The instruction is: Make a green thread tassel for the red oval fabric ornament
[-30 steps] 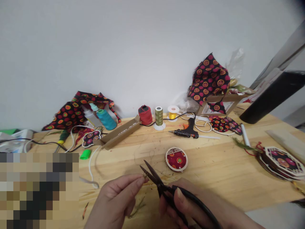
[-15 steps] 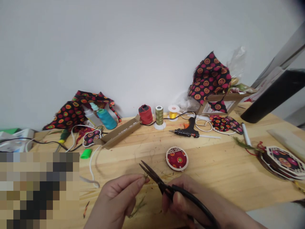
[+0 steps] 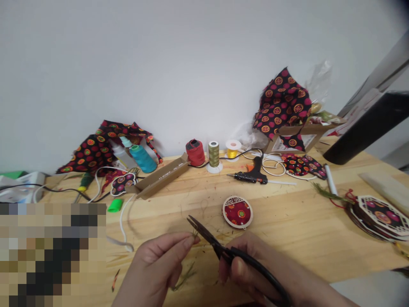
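My left hand (image 3: 156, 266) pinches a thin olive-green thread (image 3: 194, 233) between thumb and forefinger low in the middle of the view; loose strands (image 3: 185, 277) hang under the palm. My right hand (image 3: 255, 273) grips black scissors (image 3: 217, 245), whose blades are nearly closed right at the thread by my left fingertips. A round red fabric ornament with a white fretwork rim (image 3: 237, 212) lies on the wooden table (image 3: 287, 221) just beyond the scissors.
Red (image 3: 194, 152), olive (image 3: 213, 154) and yellow (image 3: 232, 150) thread spools stand by the wall, with a black glue gun (image 3: 252, 175), a cardboard strip (image 3: 161, 177), a teal cone (image 3: 142, 158), patterned fabric (image 3: 281, 102) and octagonal ornaments (image 3: 378, 217) at the right.
The scissor blades have closed from open to nearly shut on the thread. Both hands stay in place.
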The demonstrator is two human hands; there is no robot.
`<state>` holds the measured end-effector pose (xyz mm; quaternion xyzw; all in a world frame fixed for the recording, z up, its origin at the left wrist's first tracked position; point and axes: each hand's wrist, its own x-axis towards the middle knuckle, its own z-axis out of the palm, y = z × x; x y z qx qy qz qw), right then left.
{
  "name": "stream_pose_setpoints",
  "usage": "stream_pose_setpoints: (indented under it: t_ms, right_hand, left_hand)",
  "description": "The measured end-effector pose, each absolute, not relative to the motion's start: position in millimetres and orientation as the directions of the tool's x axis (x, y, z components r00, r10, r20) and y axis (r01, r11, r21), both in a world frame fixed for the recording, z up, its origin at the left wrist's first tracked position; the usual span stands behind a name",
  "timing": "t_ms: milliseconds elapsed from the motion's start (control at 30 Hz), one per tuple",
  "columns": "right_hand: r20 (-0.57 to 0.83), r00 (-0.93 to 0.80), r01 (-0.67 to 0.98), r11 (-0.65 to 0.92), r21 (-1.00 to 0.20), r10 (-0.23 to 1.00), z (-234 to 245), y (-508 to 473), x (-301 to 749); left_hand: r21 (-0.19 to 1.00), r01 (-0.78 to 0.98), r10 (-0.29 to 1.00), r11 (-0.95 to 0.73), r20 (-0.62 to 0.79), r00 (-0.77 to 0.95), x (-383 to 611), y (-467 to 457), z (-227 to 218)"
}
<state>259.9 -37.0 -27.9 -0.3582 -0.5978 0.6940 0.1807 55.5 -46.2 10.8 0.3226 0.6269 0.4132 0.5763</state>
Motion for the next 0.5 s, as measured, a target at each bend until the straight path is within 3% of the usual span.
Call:
stream_pose_setpoints:
  t_ms: [200,333,433,500]
  right_hand:
    - [-0.315,-0.655,0.225,-0.22,-0.949,0.686,-19.4,-35.4,261.0]
    - [-0.389,-0.627,0.418,-0.13,-0.899,0.675,4.7,-39.8,267.2]
    - [-0.359,-0.513,0.634,0.063,-0.77,0.78,18.3,-41.5,284.1]
    - [-0.28,-0.361,0.796,0.137,-0.59,0.89,17.8,-38.7,303.3]
  left_hand:
    - [0.894,-0.086,0.887,0.439,-0.446,-0.118,50.4,-44.0,5.9]
    - [0.891,-0.215,0.876,0.4,-0.441,-0.197,44.5,-41.2,4.0]
    - [0.884,-0.285,0.865,0.37,-0.439,-0.241,41.7,-40.4,3.4]
    - [0.882,-0.301,0.868,0.362,-0.437,-0.237,41.1,-40.9,2.4]
